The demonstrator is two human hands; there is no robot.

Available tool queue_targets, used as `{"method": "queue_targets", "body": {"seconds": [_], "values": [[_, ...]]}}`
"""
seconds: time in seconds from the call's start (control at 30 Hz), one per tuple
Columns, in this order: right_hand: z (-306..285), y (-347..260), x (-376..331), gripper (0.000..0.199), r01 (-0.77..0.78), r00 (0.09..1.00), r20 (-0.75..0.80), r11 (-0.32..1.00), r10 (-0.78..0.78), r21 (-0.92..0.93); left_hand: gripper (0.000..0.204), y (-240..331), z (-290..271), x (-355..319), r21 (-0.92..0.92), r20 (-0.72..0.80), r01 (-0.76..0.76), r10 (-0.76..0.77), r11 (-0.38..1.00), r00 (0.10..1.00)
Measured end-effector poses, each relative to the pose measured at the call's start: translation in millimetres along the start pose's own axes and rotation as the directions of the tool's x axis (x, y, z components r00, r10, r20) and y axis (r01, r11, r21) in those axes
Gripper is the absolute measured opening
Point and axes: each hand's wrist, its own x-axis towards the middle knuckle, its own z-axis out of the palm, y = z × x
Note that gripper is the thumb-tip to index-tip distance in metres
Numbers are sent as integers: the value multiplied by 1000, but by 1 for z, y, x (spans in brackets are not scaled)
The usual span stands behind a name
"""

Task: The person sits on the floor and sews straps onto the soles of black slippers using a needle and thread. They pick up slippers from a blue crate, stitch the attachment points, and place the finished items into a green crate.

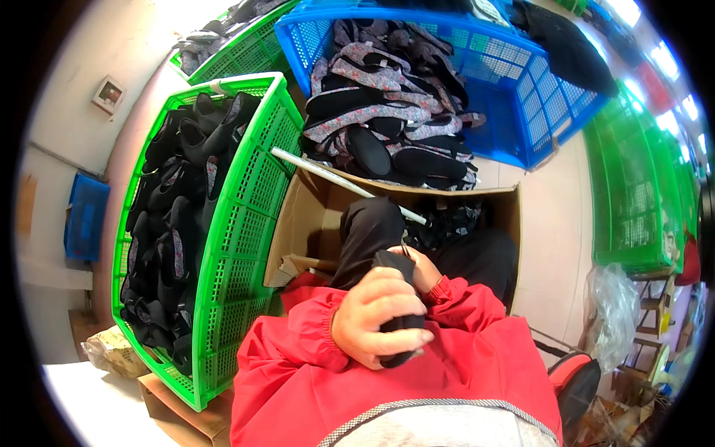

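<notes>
Over my lap, my left hand (380, 314) wraps round a black cloth shoe (396, 264), its fingers curled across the top. Just beyond it, my right hand (421, 270) is closed on the far end of the same shoe. Parts of the shoe are covered by my fingers, so its opening and sole are hard to make out. Past my knees stands an open cardboard box (298, 216) with dark patterned pieces (450, 223) in it. A white rod (342, 179) lies slantwise across the box.
On the left, a green crate (242, 201) is filled with black shoes. Ahead, a blue crate (514, 97) holds a heap of floral-patterned shoes (380, 104) with black soles. Green crates (629, 179) stand to the right, above a clear plastic bag (612, 309).
</notes>
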Motion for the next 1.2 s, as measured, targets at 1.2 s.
{"method": "queue_targets", "body": {"seconds": [1.2], "values": [[-95,58,-3,48,-74,963,-227,950,147,304,39,136,-298,-193,6,-999,818,-38,576,35]]}}
